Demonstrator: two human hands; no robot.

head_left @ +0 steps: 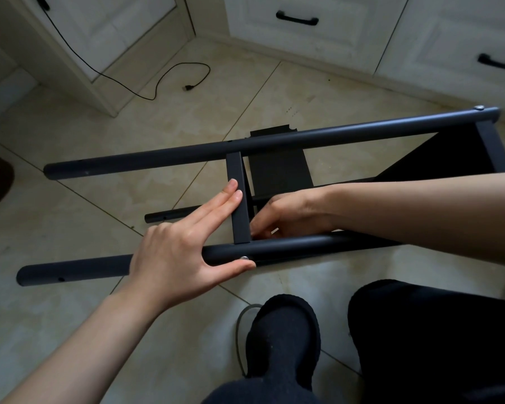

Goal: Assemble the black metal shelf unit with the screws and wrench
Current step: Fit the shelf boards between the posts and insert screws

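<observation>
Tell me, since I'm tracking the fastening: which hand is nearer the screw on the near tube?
Left. Its thumb lies just under the screw; the left hand spans the tube. The right hand sits behind it.

Beyond where we grip, our tiled floor (362, 91) carries a black cable (169, 74) and flat panel (277, 167).

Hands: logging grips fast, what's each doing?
Left hand: open, fingers pressing the crossbar, thumb under the near tube.
Right hand: fingers hidden; cannot tell.
</observation>
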